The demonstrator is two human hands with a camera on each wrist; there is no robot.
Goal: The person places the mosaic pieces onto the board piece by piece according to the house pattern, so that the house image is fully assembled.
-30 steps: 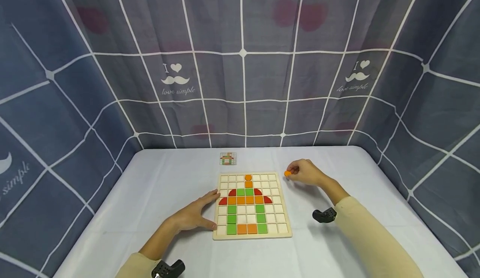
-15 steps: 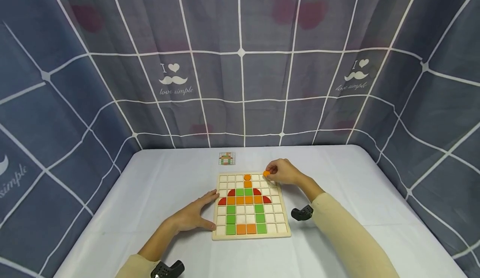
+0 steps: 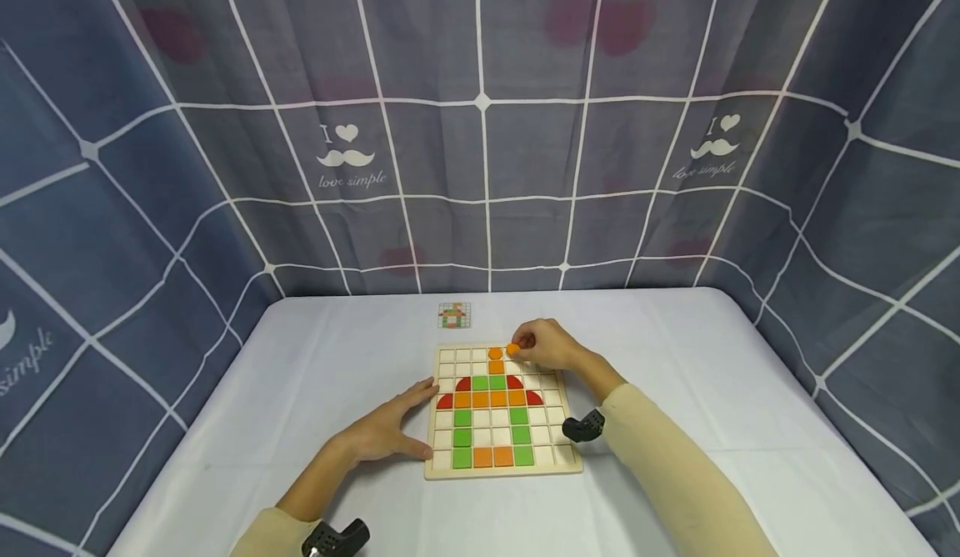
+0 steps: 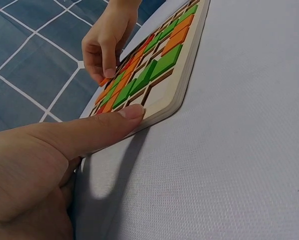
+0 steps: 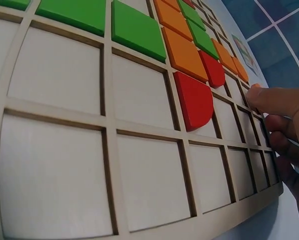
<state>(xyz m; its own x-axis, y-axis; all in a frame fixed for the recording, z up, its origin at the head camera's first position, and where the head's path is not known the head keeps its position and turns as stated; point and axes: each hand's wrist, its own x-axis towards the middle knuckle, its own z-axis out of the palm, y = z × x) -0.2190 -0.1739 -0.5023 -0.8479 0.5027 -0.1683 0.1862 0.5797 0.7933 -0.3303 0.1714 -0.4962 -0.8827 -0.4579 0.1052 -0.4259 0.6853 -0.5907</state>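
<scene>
A wooden grid board (image 3: pixel 504 474) lies on the table with green, orange and red pieces in its cells. My left hand (image 3: pixel 388 429) rests against the board's left edge, its fingers extended and the thumb (image 4: pixel 120 122) on the rim near the front corner. Over the board's far rows, my right hand (image 3: pixel 551 345) pinches a small orange round piece (image 3: pixel 513 348) between thumb and fingers. Just left of that piece, another orange disc (image 3: pixel 495 353) sits in the far row, above an orange square (image 3: pixel 496 368). In the right wrist view, the held piece is mostly hidden behind the thumb (image 5: pixel 269 98).
A small picture card (image 3: pixel 454 315) with a coloured grid pattern lies behind the board. White cloth (image 3: pixel 675 332) covers the table. Dark checked curtains (image 3: pixel 525 148) rise at the back and both sides. Each wrist wears a black device (image 3: pixel 583 426).
My right hand has moved left with the orange round piece, from beside the board to over its far row. The left hand has stayed at the board's edge.
</scene>
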